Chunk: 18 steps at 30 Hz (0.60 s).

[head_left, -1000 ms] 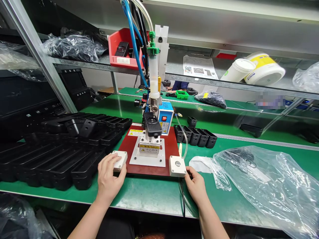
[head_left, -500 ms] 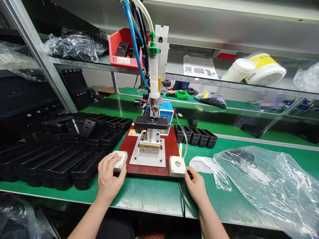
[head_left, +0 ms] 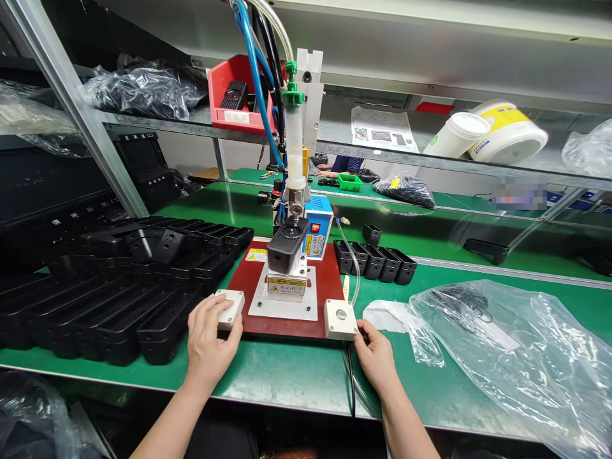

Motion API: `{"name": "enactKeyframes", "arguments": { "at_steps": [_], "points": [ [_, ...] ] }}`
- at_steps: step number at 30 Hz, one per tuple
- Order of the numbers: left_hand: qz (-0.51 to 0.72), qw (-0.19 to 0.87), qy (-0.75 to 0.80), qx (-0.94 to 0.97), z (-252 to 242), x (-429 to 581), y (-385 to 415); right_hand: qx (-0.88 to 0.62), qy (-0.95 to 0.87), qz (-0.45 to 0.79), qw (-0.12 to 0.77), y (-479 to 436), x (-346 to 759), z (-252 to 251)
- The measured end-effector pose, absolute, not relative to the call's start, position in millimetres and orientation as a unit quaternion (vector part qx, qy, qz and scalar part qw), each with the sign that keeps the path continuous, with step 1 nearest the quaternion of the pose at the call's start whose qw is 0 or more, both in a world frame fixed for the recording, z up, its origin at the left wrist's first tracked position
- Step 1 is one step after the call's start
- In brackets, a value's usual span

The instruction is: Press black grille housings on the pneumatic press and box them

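My left hand [head_left: 210, 341] grips a white push-button box [head_left: 231, 308], its fingers over the top and the thumb at the near right side; the button is hidden. At the second push-button box [head_left: 340, 320], my right hand [head_left: 375, 354] has curled fingers against the right edge, and the round metal button is uncovered. Between the hands, a bench dispensing machine [head_left: 292, 299] stands on a red-brown base plate [head_left: 258, 326]. A black speaker-like housing [head_left: 288, 242] sits turned on its fixture, beneath a syringe [head_left: 295, 146] with a green cap.
Many long black housings [head_left: 119, 319] lie in rows at left. Several small black housings [head_left: 375, 261] stand at right, near a clear plastic bag [head_left: 526, 357]. A red bin [head_left: 241, 95] sits on the shelf above. Tubes and cables hang over the bench edge. A person works behind.
The black housing on the fixture has rotated from lying crosswise to pointing nearly toward me. Both hands have stayed in place.
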<state>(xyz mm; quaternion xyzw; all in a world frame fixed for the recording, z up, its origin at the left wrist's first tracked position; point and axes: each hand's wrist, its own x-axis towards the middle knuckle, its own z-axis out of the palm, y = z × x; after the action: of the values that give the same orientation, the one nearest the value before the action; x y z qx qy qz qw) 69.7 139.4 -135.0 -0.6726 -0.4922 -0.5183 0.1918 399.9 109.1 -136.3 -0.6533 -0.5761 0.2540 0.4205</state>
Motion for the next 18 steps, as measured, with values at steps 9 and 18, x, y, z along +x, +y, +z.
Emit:
{"name": "enactKeyframes", "arguments": {
  "at_steps": [9,18],
  "points": [
    [-0.521,0.191,-0.492,-0.671,-134.9,70.1,139.8,-0.656,-0.576,0.256,0.415,109.2,398.8,-135.7],
    [-0.522,0.19,-0.491,-0.671,-134.8,70.1,139.5,-0.66,-0.573,0.255,0.413,110.3,398.8,-134.4]
  ]
}}
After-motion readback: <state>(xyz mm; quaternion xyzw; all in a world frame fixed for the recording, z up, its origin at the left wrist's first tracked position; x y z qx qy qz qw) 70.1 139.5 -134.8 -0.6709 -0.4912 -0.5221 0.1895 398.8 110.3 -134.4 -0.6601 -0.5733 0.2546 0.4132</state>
